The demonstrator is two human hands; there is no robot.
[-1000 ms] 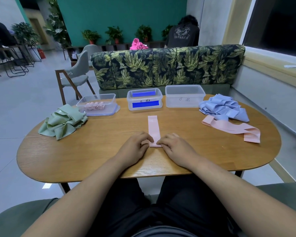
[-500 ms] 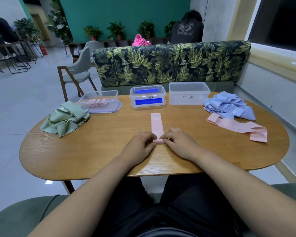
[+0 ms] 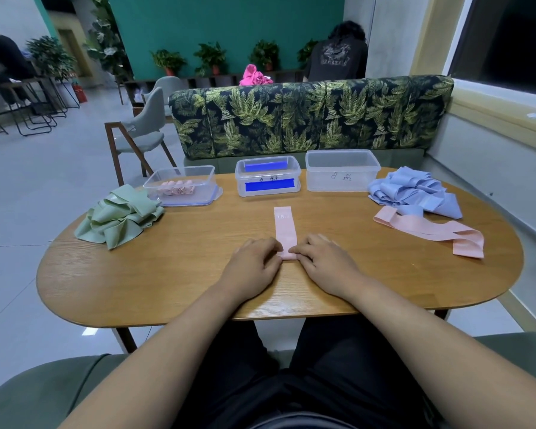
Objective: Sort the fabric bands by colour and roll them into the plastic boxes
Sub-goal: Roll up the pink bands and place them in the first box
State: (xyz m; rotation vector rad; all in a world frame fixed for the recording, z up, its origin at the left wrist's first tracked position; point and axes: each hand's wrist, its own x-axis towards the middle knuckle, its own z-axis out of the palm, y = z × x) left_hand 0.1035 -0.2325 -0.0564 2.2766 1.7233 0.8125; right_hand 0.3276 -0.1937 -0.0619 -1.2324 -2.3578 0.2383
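Seated at an oval wooden counter (image 3: 167, 274). Pinching the near end of a pink band (image 3: 285, 230) from both sides: left hand (image 3: 254, 261) at its left edge, right hand (image 3: 325, 264) at its right edge, with curled fingertips closing on a small rolled-up lump of the fabric (knuckles up, palms low to the wood). Beyond the hands, the rest of that band, flat and straight toward the far side, with faint white print near its far tip.

Along the far edge, in a row:
- a left box (image 3: 198, 178) holding rolled pink bands (image 3: 176, 189) and standing on what looks like its lid
- a middle box (image 3: 268, 175) showing bright blue inside
- a right box (image 3: 342, 181) with handwriting on the front wall

Heaped at far left, up against the left box, a green pile (image 3: 118, 216) of bands. Heaped at far right, a blue pile (image 3: 415, 193). Touching its near side, a second pink band (image 3: 430, 230), loose and stretched toward the right rim.
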